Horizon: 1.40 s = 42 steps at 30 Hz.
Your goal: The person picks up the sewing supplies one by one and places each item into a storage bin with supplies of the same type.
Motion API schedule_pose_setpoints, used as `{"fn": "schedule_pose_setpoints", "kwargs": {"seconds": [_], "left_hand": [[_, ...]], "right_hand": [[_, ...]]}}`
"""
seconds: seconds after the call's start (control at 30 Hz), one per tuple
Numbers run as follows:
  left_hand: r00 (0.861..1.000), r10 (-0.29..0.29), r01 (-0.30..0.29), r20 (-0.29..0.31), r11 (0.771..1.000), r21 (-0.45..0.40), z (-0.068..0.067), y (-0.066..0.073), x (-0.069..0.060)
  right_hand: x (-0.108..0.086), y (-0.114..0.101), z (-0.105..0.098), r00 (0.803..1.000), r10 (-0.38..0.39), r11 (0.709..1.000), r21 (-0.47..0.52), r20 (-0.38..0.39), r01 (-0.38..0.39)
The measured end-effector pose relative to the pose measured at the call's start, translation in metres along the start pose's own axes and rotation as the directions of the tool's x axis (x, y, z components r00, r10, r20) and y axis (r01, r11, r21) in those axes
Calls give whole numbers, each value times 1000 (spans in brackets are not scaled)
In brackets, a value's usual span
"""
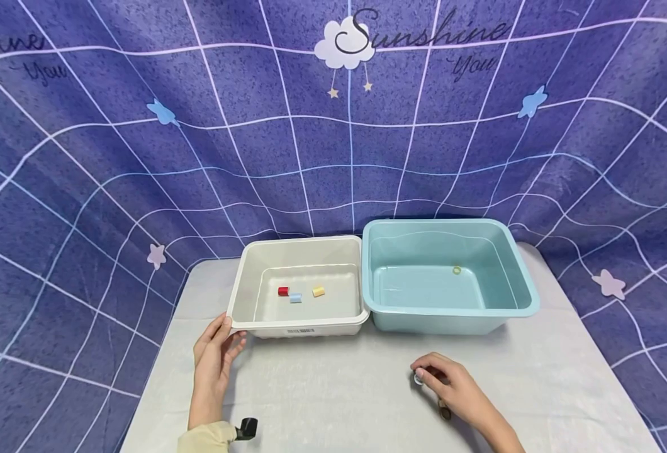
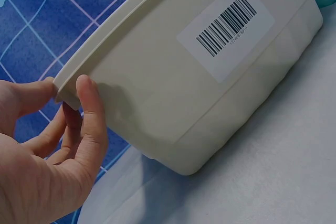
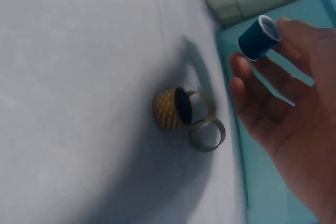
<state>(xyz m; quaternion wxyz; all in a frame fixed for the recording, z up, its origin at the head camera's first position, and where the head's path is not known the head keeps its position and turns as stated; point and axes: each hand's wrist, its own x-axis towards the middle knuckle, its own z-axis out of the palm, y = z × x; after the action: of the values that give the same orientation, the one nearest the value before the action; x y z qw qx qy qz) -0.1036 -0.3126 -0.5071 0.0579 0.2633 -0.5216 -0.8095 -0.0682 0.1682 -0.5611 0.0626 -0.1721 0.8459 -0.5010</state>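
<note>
My left hand [image 1: 216, 355] grips the front left corner of the rim of a white plastic bin [image 1: 305, 324], the thumb on the rim and another fingertip against the outer wall in the left wrist view. Inside that bin lie a red spool [image 1: 284, 291], a light blue spool [image 1: 296, 298] and a yellow spool [image 1: 319, 292]. Between thumb and fingertips, my right hand [image 1: 449, 385] pinches a dark blue thread spool [image 3: 259, 38] above the table. A gold dimpled thimble [image 3: 170, 109] and two rings [image 3: 208, 136], touching each other, rest on the table below that hand.
A light blue bin [image 1: 441, 321] stands right beside the white one, with a small yellowish ring [image 1: 457, 270] on its floor. Both bins are at the back of a table covered in pale cloth [image 1: 333, 390]. Behind hangs a purple gridded curtain [image 1: 322, 151].
</note>
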Motion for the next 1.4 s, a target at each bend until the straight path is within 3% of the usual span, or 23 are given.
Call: {"fn": "schedule_pose_setpoints", "kwargs": {"seconds": [0.4, 0.9, 1.07, 1.27, 1.4], "left_hand": [[1000, 8, -8, 4, 1000, 4, -1, -1, 1], [1000, 3, -3, 5, 1000, 13, -1, 0, -1], [999, 30, -30, 28, 999, 16, -2, -1, -2], [996, 63, -65, 55, 997, 29, -4, -2, -3], [998, 44, -45, 37, 999, 22, -4, -1, -2]], "right_hand": [[3, -3, 7, 992, -130, 974, 190, 7, 126], [3, -6, 10, 990, -78, 945, 325, 117, 36], [4, -6, 10, 986, -115, 935, 347, 118, 67], [5, -6, 9, 991, -109, 945, 316, 73, 80], [7, -9, 9, 993, -105, 954, 287, 44, 88]]}}
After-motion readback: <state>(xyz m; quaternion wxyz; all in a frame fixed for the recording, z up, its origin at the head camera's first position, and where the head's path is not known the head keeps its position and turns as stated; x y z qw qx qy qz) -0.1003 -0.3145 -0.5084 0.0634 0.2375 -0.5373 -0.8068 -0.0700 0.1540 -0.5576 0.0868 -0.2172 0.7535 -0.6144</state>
